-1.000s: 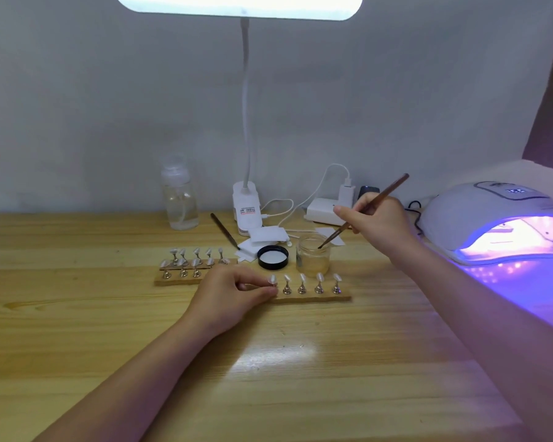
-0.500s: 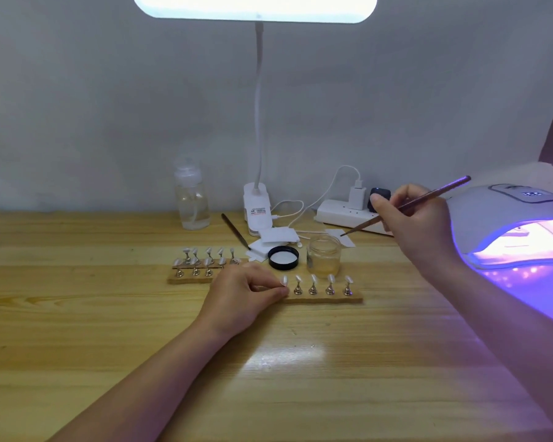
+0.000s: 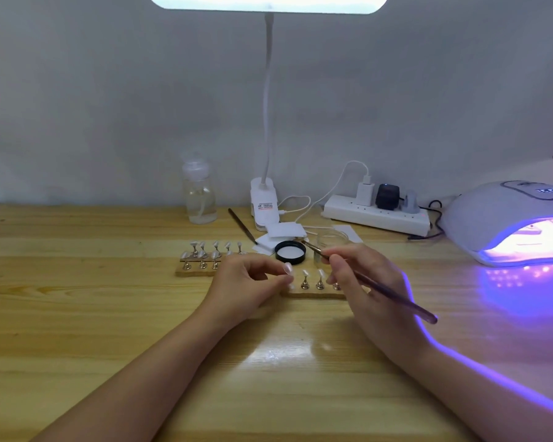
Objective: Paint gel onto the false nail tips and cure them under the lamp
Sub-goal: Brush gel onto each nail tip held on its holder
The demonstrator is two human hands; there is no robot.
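Both hands at the near nail-tip stand, brush held over it.

Left hand (image 3: 249, 282) rests on the wooden table (image 3: 77, 314), fingers curled, thumb and forefinger pinching the end nail tip (image 3: 288, 268) of the near stand (image 3: 313, 294). Right hand (image 3: 364, 282) pinches the brush (image 3: 393, 295) between thumb and fingertips; bristle end points up-left toward the black jar lid (image 3: 290, 252), handle trails lower right. Two more tips (image 3: 305, 273) stand upright between the hands. Glass gel jar (image 3: 328, 240) sits just behind the right hand. Second stand (image 3: 201, 266) lies to the left. Curing lamp (image 3: 508, 221) glows violet at far right.
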